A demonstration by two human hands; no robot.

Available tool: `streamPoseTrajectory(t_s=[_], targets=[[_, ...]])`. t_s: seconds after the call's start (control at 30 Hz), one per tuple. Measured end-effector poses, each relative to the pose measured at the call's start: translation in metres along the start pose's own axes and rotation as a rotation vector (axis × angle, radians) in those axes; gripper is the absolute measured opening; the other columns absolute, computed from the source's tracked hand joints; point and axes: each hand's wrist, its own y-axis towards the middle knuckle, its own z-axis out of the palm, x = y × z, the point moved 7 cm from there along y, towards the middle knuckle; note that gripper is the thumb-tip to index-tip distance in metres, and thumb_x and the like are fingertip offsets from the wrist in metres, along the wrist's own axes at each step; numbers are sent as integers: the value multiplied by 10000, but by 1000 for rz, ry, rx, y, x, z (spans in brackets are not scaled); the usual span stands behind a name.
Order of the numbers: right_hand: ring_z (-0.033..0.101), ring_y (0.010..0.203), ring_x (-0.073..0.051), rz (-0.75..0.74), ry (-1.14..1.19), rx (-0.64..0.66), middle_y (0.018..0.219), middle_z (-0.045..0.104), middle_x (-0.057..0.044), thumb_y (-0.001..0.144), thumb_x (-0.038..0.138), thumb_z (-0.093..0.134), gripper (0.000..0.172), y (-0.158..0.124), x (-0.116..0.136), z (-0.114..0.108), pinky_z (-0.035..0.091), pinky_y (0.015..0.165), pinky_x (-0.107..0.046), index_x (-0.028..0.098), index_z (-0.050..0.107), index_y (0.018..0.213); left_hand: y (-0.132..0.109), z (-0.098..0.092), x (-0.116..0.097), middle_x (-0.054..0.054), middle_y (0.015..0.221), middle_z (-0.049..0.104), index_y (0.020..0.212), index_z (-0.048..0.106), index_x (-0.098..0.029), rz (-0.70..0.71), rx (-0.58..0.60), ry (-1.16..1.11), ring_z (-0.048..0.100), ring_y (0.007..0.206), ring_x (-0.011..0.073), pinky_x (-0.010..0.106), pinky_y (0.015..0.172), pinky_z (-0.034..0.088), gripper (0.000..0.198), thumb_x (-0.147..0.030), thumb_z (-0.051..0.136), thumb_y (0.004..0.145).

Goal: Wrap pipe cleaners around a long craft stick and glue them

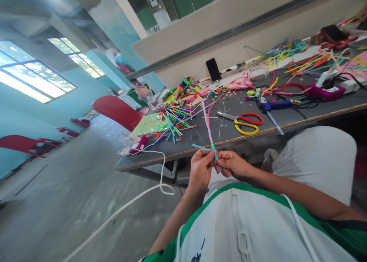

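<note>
Both hands meet in front of my lap at the table's edge, fingers closed on a fuzzy pipe cleaner stem [207, 122]. Its upper part is pink and stands up over the table; the lower part is wrapped in teal. My left hand [200, 166] pinches the teal part from the left, where a light blue strip [200, 147] sticks out sideways. From the right, my right hand [231, 163] pinches the lower end of the same stem. The fingers partly hide that lower end. Scissors [243, 121] with red and yellow handles lie just beyond my right hand.
A blue glue gun [273, 105] rests on the grey table near a purple power strip [327, 91]. Colourful cut straw-like pieces [177, 117] are heaped left. A phone [213, 70] leans at the back. A white cable [120, 209] hangs left; red chairs [114, 108] stand beyond.
</note>
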Motion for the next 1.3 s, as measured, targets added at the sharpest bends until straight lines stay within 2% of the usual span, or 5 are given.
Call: streamPoseTrajectory(t_s=[0.3, 0.57, 0.7, 0.97, 1.3], targets=[[248, 301, 5, 113, 200, 173, 600, 589, 38, 775, 370, 673, 264, 0, -14, 3, 193, 335, -160, 147, 537, 814, -1, 1, -2, 11, 688, 647, 679, 555, -130, 30, 12, -20, 534, 474, 55, 173, 459, 446, 189, -182, 737, 664], [424, 425, -51, -55, -352, -289, 605, 628, 20, 699, 336, 721, 238, 0, 9, -19, 288, 400, -177, 150, 573, 697, -2, -7, -2, -7, 665, 638, 704, 581, -139, 207, -67, 133, 542, 513, 84, 193, 448, 425, 159, -187, 731, 686], [484, 529, -77, -144, -496, -372, 583, 617, 12, 737, 287, 675, 212, -7, 25, -13, 354, 500, -194, 145, 590, 604, -2, -2, -1, -4, 681, 649, 697, 578, -141, 185, -41, 69, 539, 519, 79, 199, 471, 431, 155, -181, 728, 690], [289, 321, -26, -29, -145, -207, 501, 562, 38, 726, 388, 690, 285, -6, 11, -4, 166, 323, -179, 140, 571, 652, -6, 4, 1, 7, 714, 659, 705, 544, -153, 44, -20, -18, 530, 451, 73, 166, 351, 369, 189, -211, 724, 696], [280, 288, -2, 32, 181, 4, 588, 629, 7, 768, 367, 676, 269, -3, -1, 6, 165, 325, -165, 131, 555, 721, -5, 9, -2, 5, 702, 657, 710, 558, -143, 51, 26, -6, 483, 328, 51, 162, 275, 347, 182, -225, 720, 695]])
